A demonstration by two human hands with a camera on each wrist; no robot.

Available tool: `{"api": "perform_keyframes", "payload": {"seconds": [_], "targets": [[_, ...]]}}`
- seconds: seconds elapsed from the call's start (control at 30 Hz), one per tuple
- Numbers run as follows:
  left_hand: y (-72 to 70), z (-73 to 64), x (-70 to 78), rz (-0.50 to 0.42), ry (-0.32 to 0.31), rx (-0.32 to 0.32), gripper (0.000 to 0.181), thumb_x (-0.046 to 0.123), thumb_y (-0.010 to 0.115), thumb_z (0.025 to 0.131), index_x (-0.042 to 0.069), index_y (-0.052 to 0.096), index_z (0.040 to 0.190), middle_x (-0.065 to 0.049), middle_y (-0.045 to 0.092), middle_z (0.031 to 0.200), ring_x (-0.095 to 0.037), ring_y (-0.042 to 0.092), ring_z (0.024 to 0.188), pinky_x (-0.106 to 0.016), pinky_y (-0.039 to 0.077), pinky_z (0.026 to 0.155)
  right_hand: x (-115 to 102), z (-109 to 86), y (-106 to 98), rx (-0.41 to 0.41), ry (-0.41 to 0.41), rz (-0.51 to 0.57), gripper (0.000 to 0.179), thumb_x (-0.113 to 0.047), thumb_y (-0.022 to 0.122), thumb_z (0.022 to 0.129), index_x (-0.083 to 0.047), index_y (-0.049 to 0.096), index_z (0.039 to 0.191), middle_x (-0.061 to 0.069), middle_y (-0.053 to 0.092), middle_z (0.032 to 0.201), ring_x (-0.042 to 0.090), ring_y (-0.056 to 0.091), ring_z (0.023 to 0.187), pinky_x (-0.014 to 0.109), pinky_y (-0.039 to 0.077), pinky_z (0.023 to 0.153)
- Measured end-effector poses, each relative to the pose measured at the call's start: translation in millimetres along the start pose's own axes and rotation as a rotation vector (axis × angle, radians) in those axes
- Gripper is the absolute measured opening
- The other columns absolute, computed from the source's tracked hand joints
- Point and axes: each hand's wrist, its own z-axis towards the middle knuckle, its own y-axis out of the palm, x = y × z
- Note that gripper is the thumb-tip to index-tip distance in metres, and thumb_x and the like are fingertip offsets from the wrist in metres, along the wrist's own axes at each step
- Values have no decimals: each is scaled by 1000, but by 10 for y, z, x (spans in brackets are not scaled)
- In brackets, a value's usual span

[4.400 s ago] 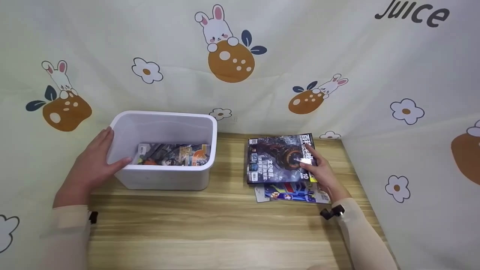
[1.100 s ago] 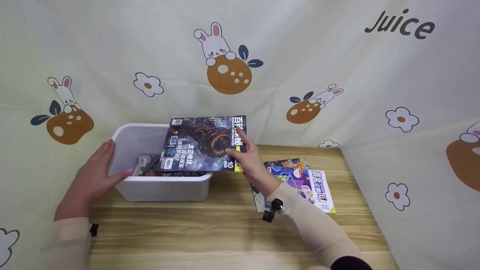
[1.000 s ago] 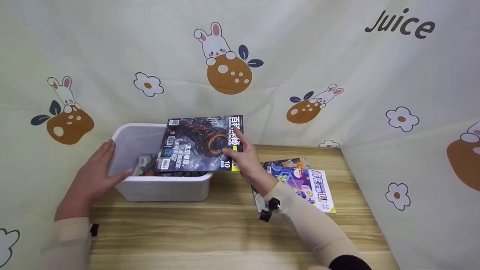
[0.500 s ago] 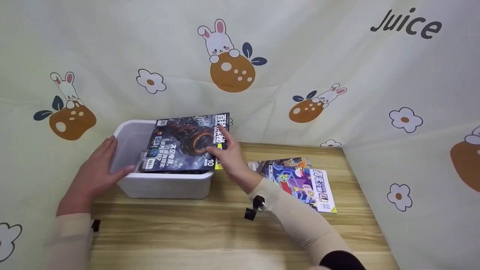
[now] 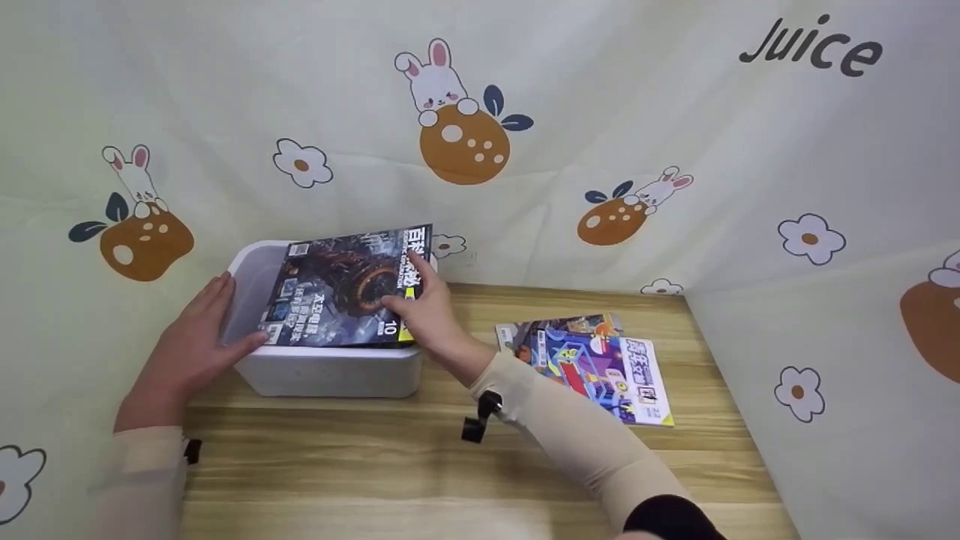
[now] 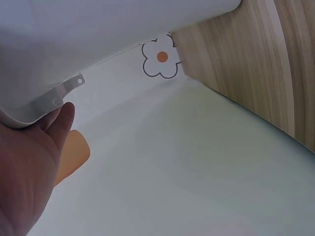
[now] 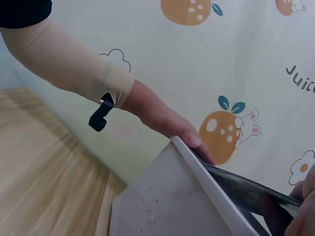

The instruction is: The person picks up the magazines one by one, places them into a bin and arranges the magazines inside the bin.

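One dark glossy paper magazine (image 5: 334, 289) lies across the mouth of one white rectangular plastic bin (image 5: 337, 373); two colourful magazines (image 5: 585, 367) overlap on the wood-grain tabletop (image 5: 337, 472). The right hand (image 5: 436, 311), thumb on the cover, pinches the dark one's right edge; the left hand (image 5: 184, 341), thumb spread, grips the bin's rim.

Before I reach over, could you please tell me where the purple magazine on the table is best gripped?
The purple magazine is probably best gripped by its white right edge, coming from the right: it lies flat, and that edge sticks out past the grey magazine beneath.
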Motion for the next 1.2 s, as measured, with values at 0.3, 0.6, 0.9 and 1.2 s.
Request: {"api": "perform_keyframes", "payload": {"seconds": [0.3,0.6,0.9,1.2], "targets": [[-1,-15,11,-5,-5,-4,116,66,70,100,6,8,178,-26,11,183,-53,13,166,-83,20,124,-30,14,174,16,37,-83,92,10,81,87,-5,42,169,18,39,175,33,49,153,31,60,104],[19,8,-11,-12,9,8,117,65,72,99,3,12,177,-27,12,182,-53,13,166,-81,20,125,1,66,309,18,89,-214,91,3,84,88,-7,44,168,15,47,171,28,46,155,38,42,126],[14,38,-9,-24,15,7,116,63,74,98,5,11,177,-26,12,183,-51,12,167,-82,20,124,15,101,343,4,113,-178,90,3,84,90,-11,43,170,12,46,172,28,48,153,35,51,118],[15,13,-21,-13,9,6,116,63,74,99,4,11,177,-25,11,183,-51,12,167,-81,20,125,79,137,409,0,108,-120,89,2,85,89,-12,46,168,13,47,170,27,53,147,31,53,113]]}}
